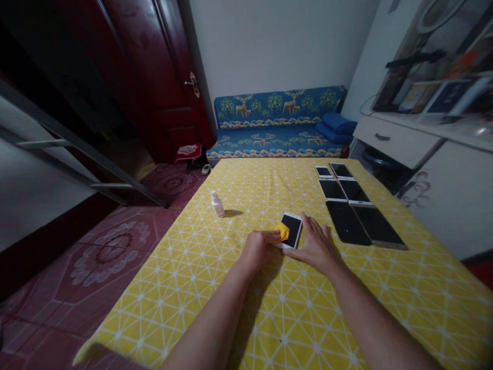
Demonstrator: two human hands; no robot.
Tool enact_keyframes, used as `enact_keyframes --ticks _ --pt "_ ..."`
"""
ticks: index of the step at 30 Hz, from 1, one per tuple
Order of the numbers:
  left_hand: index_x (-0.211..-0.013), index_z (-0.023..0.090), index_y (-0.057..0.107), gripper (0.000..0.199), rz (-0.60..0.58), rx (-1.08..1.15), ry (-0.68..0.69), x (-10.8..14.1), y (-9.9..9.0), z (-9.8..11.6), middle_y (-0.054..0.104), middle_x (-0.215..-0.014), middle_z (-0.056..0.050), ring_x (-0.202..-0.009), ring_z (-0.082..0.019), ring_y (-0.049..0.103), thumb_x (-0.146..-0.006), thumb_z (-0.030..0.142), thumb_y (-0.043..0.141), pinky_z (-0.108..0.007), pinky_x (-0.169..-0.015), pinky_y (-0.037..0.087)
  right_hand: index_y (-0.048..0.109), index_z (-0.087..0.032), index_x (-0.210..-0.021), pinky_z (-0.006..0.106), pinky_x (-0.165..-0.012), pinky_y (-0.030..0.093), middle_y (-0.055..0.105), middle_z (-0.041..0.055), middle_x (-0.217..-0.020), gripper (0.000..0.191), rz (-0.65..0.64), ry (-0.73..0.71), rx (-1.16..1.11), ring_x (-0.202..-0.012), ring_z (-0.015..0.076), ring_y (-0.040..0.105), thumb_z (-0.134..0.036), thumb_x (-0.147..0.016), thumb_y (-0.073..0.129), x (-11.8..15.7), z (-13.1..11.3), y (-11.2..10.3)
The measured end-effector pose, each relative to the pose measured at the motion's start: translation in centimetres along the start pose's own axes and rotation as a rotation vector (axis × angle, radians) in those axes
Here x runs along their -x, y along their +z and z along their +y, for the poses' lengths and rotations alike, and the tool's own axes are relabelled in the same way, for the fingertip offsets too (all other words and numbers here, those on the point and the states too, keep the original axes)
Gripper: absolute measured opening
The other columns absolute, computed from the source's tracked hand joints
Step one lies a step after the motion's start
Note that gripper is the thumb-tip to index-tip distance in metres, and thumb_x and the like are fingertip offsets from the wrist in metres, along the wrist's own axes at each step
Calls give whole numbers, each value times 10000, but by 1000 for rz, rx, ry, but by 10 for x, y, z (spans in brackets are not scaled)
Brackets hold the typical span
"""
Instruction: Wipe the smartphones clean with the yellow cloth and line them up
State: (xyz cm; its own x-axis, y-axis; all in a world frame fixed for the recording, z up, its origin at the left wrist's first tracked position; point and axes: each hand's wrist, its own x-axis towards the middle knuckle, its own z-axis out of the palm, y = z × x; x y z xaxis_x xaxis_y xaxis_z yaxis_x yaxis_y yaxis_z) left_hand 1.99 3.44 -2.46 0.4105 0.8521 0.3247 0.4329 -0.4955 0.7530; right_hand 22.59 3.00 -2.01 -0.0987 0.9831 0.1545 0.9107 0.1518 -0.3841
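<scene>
A white smartphone point(294, 231) with a dark screen lies face up on the patterned yellow tablecloth. My left hand point(262, 243) presses a small orange-yellow cloth point(283, 231) onto the left side of its screen, fingers closed on the cloth. From the right, my right hand point(315, 243) grips the phone, thumb along the bottom edge and index finger at the upper right side. A white spray bottle point(217, 204) stands upright to the left, apart from both hands.
Several phones and tablets, among them a black tablet point(346, 223), lie in two columns at the table's right. Beyond the table point(185, 308) are a blue sofa point(265, 134) and a red door point(162, 77). A white cabinet point(442, 185) stands at right, a metal ladder point(77, 144) at left.
</scene>
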Motion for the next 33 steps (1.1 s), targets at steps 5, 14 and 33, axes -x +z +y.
enact_keyframes --ticks 5,14,33 --pt "-1149 174 747 519 -16 -31 6 2 4 3 691 -1255 -89 -1164 -313 676 -705 -36 578 -505 -1025 543 109 -136 -1563 644 -1164 143 366 263 -1545 1192 71 38 21 -1458 407 309 -648 -661 696 -2 4 2" --pt "-1105 169 760 377 -27 -43 -17 0 9 14 707 -1254 -123 -1147 -337 680 -776 61 610 -463 -1019 552 245 -199 -1545 690 -1144 166 366 206 -1569 1027 45 46 40 -1454 402 311 -639 -719 668 1 7 -4" --pt "-1079 123 769 481 22 -20 -92 -7 1 1 686 -1279 -115 -1236 -346 624 -679 -47 562 -489 -1119 474 446 -275 -1484 606 -1180 261 446 101 -1550 796 49 -6 -30 -1469 351 327 -372 -751 743 2 39 -18"
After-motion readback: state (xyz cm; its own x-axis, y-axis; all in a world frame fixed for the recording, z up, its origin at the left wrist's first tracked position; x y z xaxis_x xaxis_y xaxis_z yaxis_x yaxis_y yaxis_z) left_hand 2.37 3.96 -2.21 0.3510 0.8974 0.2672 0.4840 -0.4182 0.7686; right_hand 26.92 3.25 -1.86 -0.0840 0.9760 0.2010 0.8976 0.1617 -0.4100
